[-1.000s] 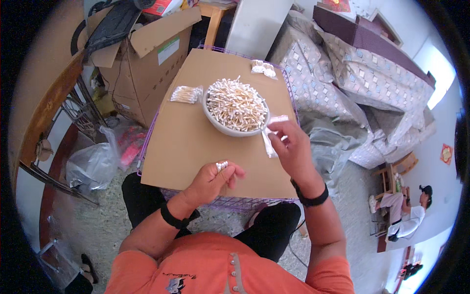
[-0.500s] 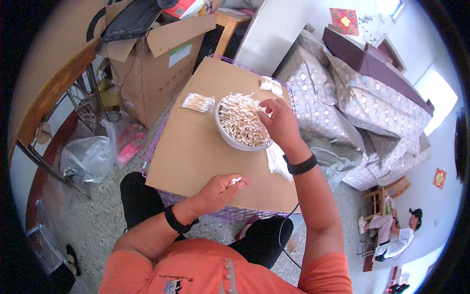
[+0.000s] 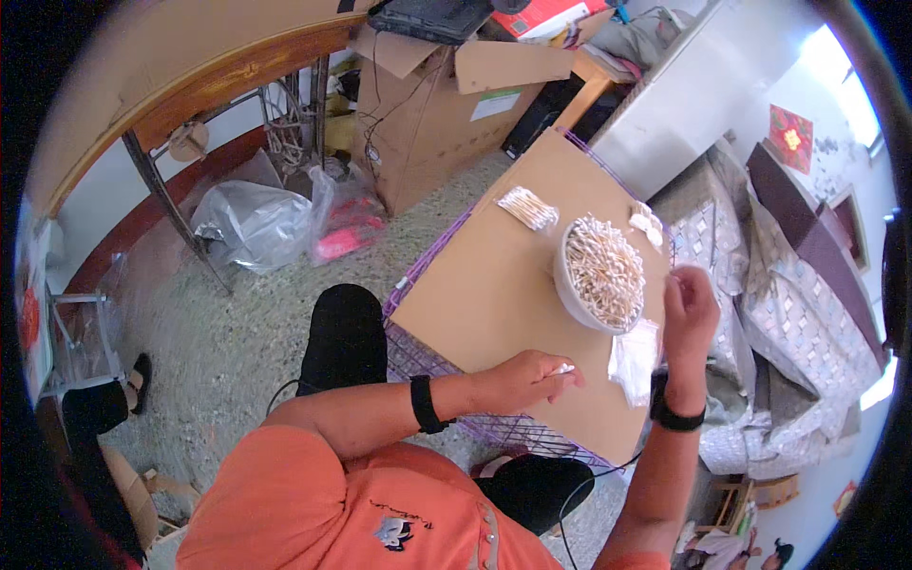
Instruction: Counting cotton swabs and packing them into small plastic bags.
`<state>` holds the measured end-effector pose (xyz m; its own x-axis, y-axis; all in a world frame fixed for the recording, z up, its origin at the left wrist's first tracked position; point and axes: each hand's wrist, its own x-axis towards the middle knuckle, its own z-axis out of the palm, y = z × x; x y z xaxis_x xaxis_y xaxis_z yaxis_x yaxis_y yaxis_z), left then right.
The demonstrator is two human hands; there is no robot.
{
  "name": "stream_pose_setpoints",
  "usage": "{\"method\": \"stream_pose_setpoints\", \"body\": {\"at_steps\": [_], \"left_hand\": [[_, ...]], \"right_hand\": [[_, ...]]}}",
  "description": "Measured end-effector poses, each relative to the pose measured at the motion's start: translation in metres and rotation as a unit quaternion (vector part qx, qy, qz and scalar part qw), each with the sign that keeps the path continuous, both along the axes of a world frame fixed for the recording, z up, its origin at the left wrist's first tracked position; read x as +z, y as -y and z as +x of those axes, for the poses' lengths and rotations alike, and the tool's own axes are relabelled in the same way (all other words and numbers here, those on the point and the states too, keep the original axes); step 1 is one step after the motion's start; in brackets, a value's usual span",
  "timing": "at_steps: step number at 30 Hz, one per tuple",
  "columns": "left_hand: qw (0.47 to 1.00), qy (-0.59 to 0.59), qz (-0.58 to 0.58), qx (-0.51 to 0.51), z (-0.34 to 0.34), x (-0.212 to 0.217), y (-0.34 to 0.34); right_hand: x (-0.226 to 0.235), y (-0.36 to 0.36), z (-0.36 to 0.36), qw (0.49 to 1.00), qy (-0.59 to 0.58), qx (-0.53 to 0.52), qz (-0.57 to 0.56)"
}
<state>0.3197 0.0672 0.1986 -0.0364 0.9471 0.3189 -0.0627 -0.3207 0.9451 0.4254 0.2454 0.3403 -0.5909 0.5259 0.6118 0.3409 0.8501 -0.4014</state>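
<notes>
A white bowl [image 3: 567, 293] heaped with cotton swabs [image 3: 605, 268] stands on a cardboard sheet [image 3: 465, 304]. In front of the bowl, my left hand [image 3: 534, 382] is closed on a few cotton swabs; their white tips [image 3: 565, 369] show by the thumb. My right hand [image 3: 692, 309] is just right of the bowl, apart from it, with fingers curled into a pinch. Anything within that pinch is hidden. A clear packet of cotton swabs [image 3: 528, 209] lies beyond the bowl to the left. Small swab bundles [image 3: 646, 225] lie at the far right, and clear plastic bags [image 3: 633, 366] near my right wrist.
Purple wire mesh [image 3: 432, 356] supports the cardboard. A big carton [image 3: 418, 142] and plastic bags [image 3: 255, 225] stand on the floor beyond, to the left. A patterned cover [image 3: 788, 313] drapes furniture at right. Another person [image 3: 727, 546] sits at lower right.
The view has swung, so the table appears farther right. My right hand has moved from above the bowl's swabs to its right side. My left hand still holds its swabs.
</notes>
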Motion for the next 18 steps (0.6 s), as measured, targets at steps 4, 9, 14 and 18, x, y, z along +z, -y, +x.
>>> {"method": "stream_pose_setpoints", "body": {"at_steps": [4, 9, 14, 18], "left_hand": [[0.999, 0.027, -0.026, 0.011, -0.001, 0.000, 0.004], [0.992, 0.107, -0.048, 0.041, 0.001, 0.011, 0.000], [0.972, 0.193, -0.128, 0.038, -0.006, 0.015, 0.002], [0.973, 0.190, -0.118, 0.064, -0.001, 0.011, 0.000]], "right_hand": [[-0.029, 0.050, 0.033, 0.965, -0.162, 0.029, -0.203], [-0.101, 0.098, 0.050, 0.883, -0.224, 0.031, -0.411], [-0.128, 0.112, 0.047, 0.833, -0.266, 0.023, -0.485], [-0.142, 0.111, 0.049, 0.833, -0.243, 0.055, -0.494]]}}
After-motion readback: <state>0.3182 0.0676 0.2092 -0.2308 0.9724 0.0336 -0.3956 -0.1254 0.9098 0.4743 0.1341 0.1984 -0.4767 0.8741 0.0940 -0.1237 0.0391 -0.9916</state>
